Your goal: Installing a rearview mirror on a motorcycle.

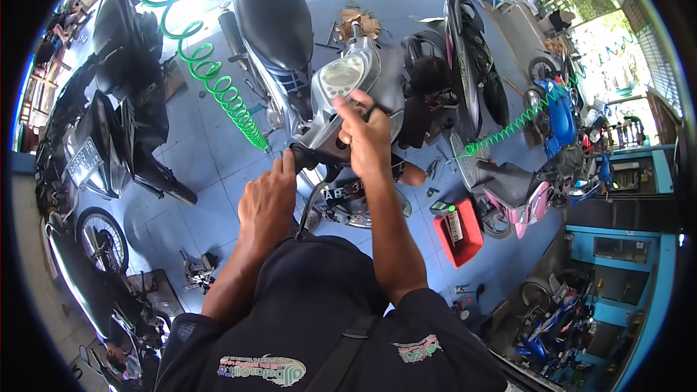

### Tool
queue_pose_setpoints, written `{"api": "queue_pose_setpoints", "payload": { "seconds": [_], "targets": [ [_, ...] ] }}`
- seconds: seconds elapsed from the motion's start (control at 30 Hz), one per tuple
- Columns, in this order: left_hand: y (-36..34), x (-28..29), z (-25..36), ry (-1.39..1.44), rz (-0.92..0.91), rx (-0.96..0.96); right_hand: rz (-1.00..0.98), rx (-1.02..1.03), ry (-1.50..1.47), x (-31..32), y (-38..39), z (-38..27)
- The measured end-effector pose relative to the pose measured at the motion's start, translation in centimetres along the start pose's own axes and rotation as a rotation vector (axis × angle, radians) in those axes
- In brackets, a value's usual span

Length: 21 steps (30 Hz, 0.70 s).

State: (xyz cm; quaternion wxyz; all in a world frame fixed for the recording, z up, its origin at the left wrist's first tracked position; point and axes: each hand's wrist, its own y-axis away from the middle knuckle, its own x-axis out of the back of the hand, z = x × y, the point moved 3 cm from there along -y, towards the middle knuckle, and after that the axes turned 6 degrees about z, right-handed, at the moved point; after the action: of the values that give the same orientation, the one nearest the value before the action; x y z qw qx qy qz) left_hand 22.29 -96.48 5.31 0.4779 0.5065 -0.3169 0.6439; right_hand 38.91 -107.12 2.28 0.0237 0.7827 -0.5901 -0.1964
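A silver scooter handlebar housing (pixel 377 83) with a gauge panel (pixel 340 72) fills the upper middle, beside a long black seat (pixel 268 7). My left hand (pixel 267 199) has its fingers closed over a black handlebar part (pixel 305 156) at the housing's lower left. My right hand (pixel 363 134) is on the housing just below the gauge panel, fingers curled; what lies inside them is hidden. A black cable (pixel 314 199) hangs between my forearms, and the scooter's front plate and wheel show behind it.
A crouched co-worker (pixel 428 76) is just right of the housing. Motorcycles stand at left (pixel 116 43) and right (pixel 508 189). Green coiled hoses (pixel 229 101) cross both sides. A red tray (pixel 457 247), small parts and tools lie on the tiled floor (pixel 189 232). Blue cabinets (pixel 621 254) line the right.
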Motion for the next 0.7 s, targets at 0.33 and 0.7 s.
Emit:
{"api": "queue_pose_setpoints", "payload": {
  "seconds": [0.33, 0.7],
  "targets": [
    [0.1, -0.9, -0.1, -0.026, 0.054, -0.044, 0.012, 0.372, 0.624, -2.6, 0.6, -1.6],
    [0.0, -1.2, -0.3, 0.063, 0.057, -0.049, -0.129, 1.109, 0.496, -3.0, 3.3, 0.0]
  ]
}}
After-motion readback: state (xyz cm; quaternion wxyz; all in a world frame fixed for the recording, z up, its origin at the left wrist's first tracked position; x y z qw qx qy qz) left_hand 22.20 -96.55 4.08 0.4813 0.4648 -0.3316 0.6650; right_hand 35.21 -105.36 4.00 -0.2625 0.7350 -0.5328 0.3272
